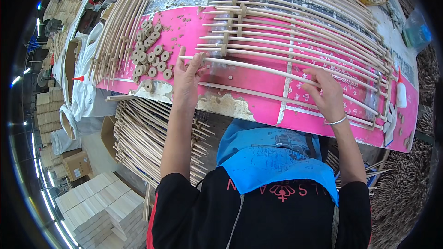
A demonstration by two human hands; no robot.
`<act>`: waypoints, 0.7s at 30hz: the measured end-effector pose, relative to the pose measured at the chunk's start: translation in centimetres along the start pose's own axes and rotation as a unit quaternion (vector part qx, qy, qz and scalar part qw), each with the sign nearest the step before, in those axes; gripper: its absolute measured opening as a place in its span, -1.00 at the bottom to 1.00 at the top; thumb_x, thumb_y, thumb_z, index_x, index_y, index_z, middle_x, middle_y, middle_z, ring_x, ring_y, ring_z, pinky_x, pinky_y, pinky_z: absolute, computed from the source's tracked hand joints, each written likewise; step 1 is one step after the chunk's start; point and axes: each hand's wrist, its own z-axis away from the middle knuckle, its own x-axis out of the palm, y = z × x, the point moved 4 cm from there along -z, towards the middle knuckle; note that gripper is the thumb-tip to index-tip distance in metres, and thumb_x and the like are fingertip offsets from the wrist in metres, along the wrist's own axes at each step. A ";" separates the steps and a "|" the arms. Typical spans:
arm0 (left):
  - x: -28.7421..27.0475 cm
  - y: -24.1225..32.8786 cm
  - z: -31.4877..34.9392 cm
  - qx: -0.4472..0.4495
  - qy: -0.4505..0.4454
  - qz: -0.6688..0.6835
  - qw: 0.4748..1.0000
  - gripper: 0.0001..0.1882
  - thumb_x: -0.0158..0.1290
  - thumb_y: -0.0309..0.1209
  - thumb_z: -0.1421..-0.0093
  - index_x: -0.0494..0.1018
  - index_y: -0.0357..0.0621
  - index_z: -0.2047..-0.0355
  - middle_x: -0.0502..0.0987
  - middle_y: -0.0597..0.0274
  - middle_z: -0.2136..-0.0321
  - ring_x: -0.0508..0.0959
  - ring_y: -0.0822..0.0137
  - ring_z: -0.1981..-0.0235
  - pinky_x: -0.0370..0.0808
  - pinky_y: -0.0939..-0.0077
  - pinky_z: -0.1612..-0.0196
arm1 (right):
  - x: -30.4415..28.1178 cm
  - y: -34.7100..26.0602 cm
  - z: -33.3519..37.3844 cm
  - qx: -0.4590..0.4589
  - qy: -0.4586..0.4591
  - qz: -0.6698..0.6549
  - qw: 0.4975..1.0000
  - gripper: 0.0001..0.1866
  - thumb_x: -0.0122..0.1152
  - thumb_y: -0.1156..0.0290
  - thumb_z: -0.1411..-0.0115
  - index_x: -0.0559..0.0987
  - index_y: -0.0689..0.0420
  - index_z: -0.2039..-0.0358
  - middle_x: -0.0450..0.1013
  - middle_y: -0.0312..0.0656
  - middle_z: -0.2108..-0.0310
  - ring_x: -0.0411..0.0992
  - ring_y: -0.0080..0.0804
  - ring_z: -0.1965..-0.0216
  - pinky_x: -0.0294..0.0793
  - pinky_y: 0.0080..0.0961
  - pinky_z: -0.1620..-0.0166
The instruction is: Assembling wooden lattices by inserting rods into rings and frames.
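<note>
A long, thin wooden rod [249, 65] with a tapered left end lies across both my hands, above a pink-covered table [244, 76]. My left hand [186, 82] pinches it near that end, where a small wooden ring sits by the fingertips. Farther along, my right hand [328, 94] has its thumb and fingers closed around the same rod. Another rod [258, 94] rests nearer the table edge. Beyond my hands lie many parallel rods [300, 27] with wooden rings near their ends. Left of my left hand is a loose pile of round wooden discs with holes [152, 57].
A bundle of rods [127, 23] leans at the table's left. More rods [143, 133] fill a container below the edge. At right are a white squeeze bottle with a red tip [401, 93] and a white glove [391, 127]. Stacked planks [99, 205] stand on the floor.
</note>
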 end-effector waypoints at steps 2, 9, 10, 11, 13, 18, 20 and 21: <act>0.3 0.0 0.0 -0.002 -0.008 -0.003 1.000 -0.02 0.25 -0.36 -0.33 -0.20 -0.24 -0.51 0.59 0.01 0.01 0.62 0.32 0.00 0.56 0.48 0.06 | -0.1 0.2 0.0 0.048 -0.009 -0.034 0.998 -0.88 0.30 0.45 -0.26 0.61 0.24 0.28 0.48 -0.10 0.39 0.49 -0.19 0.38 0.44 -0.31 0.31; 0.7 -0.3 0.3 0.000 -0.003 -0.011 1.000 0.00 0.25 -0.36 -0.33 -0.22 -0.24 -0.51 0.54 0.03 -0.02 0.59 0.29 -0.03 0.55 0.42 0.01 | 0.7 0.7 -0.1 0.010 -0.044 0.007 0.999 -0.84 0.32 0.37 -0.26 0.60 0.20 0.26 0.51 -0.15 0.40 0.54 -0.26 0.37 0.50 -0.37 0.32; 0.9 -0.3 0.3 -0.002 -0.005 -0.011 1.000 0.00 0.26 -0.35 -0.32 -0.21 -0.25 -0.51 0.53 0.03 -0.03 0.58 0.28 -0.04 0.54 0.39 -0.02 | 0.6 0.6 -0.2 0.016 -0.033 -0.026 0.999 -0.84 0.31 0.34 -0.26 0.60 0.16 0.27 0.52 -0.18 0.40 0.53 -0.26 0.37 0.47 -0.35 0.34; 0.7 -0.2 0.4 -0.003 -0.006 -0.011 1.000 0.00 0.26 -0.35 -0.32 -0.21 -0.25 -0.51 0.53 0.03 -0.03 0.58 0.28 -0.04 0.54 0.39 -0.02 | 0.6 0.8 -0.2 0.017 -0.032 -0.026 0.999 -0.84 0.31 0.34 -0.26 0.60 0.16 0.27 0.52 -0.18 0.40 0.53 -0.26 0.37 0.47 -0.35 0.34; -0.9 0.5 0.5 0.057 0.078 -0.139 0.986 0.04 0.30 -0.33 -0.29 -0.20 -0.28 -0.51 0.51 0.00 -0.06 0.55 0.24 -0.09 0.51 0.34 -0.08 | 0.5 1.5 0.1 0.011 -0.025 -0.002 1.000 -0.84 0.32 0.34 -0.26 0.60 0.16 0.27 0.52 -0.18 0.40 0.53 -0.25 0.36 0.49 -0.35 0.32; 2.2 4.4 2.1 0.398 -0.035 -0.512 0.760 -0.36 0.37 -0.26 -0.08 0.50 -0.07 -0.18 0.49 0.11 -0.14 0.44 0.05 -0.21 0.35 0.10 -0.25 | -0.1 2.4 0.6 0.033 -0.054 0.006 0.998 -0.82 0.33 0.39 -0.25 0.61 0.22 0.21 0.55 -0.13 0.33 0.58 -0.28 0.33 0.54 -0.43 0.26; 2.4 4.1 1.9 0.398 -0.068 -0.576 0.711 -0.40 0.36 -0.27 -0.07 0.53 0.00 -0.15 0.50 0.15 -0.13 0.44 0.05 -0.21 0.31 0.10 -0.25 | 0.4 2.5 0.4 0.033 -0.049 0.000 0.998 -0.82 0.33 0.38 -0.25 0.61 0.22 0.21 0.55 -0.13 0.33 0.58 -0.28 0.33 0.54 -0.42 0.27; 2.5 3.5 1.7 0.393 -0.102 -0.635 0.657 -0.44 0.36 -0.28 -0.06 0.56 0.08 -0.12 0.50 0.20 -0.12 0.44 0.06 -0.20 0.28 0.10 -0.26 | 0.6 2.5 0.2 0.023 -0.039 -0.005 0.999 -0.83 0.32 0.36 -0.25 0.62 0.18 0.24 0.54 -0.16 0.36 0.56 -0.26 0.33 0.52 -0.37 0.28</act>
